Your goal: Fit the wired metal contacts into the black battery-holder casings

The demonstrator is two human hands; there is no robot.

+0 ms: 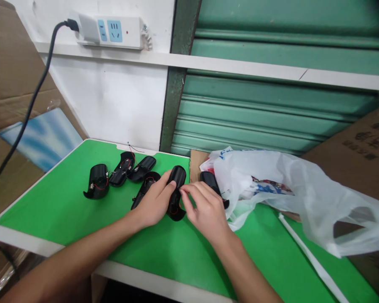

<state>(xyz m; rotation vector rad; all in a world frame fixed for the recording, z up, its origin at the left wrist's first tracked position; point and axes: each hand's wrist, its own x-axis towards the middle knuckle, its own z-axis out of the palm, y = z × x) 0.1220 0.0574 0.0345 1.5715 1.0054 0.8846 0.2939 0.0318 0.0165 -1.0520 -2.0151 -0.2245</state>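
My left hand (154, 198) is wrapped round a curved black plastic housing (178, 173), thumb on its face; a bit of red wire shows at its lower end. At the right edge of this housing, my right hand (206, 208) has thumb and forefinger pinched together. What lies between those fingertips is too small to make out. Similar black housings with thin red wires lie to the left: one at the far left (97, 179), others nearer, and one partly behind my left hand (142, 191). Another black housing (209, 181) sits just beyond my right hand.
A white plastic bag (278, 168) spreads over the right of the green tabletop (57, 214). In front of it lies a long white strip (312, 256). A power strip (126, 31) with a black cord (47, 67) is on the wall ledge. Cardboard (360, 143) stands at the right.
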